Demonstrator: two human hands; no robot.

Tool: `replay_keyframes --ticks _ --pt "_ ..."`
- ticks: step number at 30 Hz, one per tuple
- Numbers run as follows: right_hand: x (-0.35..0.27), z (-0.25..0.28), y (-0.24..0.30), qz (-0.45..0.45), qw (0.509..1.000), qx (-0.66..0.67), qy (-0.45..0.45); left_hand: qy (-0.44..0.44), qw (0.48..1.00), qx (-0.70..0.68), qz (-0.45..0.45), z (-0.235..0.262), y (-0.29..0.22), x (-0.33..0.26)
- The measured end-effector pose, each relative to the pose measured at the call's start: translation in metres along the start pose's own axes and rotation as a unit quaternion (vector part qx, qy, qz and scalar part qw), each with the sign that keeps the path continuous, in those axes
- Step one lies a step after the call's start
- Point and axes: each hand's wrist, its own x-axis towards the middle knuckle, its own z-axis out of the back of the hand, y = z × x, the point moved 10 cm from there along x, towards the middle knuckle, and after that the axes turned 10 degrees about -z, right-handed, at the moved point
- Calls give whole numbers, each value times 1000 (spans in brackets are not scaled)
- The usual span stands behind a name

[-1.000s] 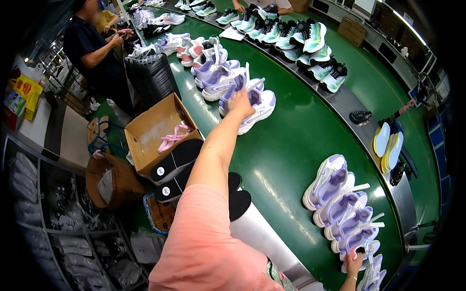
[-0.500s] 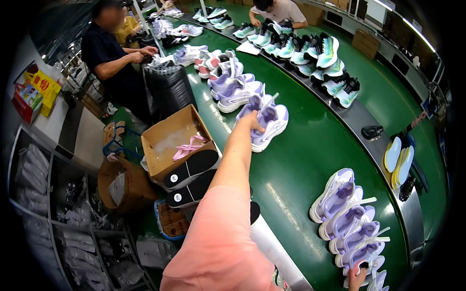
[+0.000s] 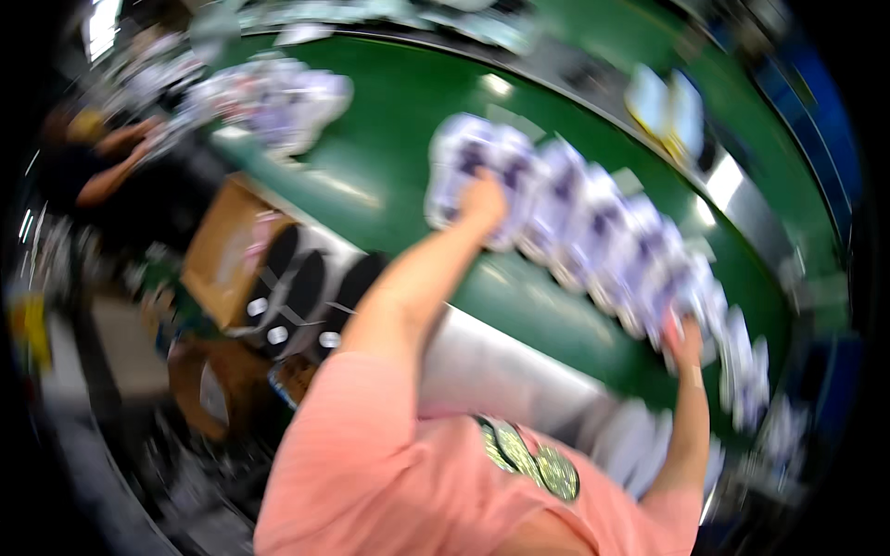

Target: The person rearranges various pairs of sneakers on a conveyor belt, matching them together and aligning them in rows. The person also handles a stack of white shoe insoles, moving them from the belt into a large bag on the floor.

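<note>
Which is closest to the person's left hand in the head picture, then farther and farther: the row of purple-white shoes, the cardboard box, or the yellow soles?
1. Row of purple-white shoes, under the left hand.
2. Yellow soles, upper right.
3. Cardboard box, far left.

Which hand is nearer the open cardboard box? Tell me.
Left. The left hand rests on the row of white-and-purple shoes, right of the cardboard box. The right hand is farther right, at the row's other end.
</note>
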Motion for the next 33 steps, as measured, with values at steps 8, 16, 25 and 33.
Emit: replay_keyframes --ticks 8,16,25,33 --pt "52 21 100 -52 997 2 50 -78 985 61 -138 42 57 22" --pt "32 40 71 -61 996 -16 60 -163 896 89 -403 0 -12 -154" --pt "17 59 46 -91 994 -62 3 4 871 235 -431 -89 16 -220" --pt "-37 163 -36 -183 945 13 -272 9 865 275 -419 -91 24 -209"
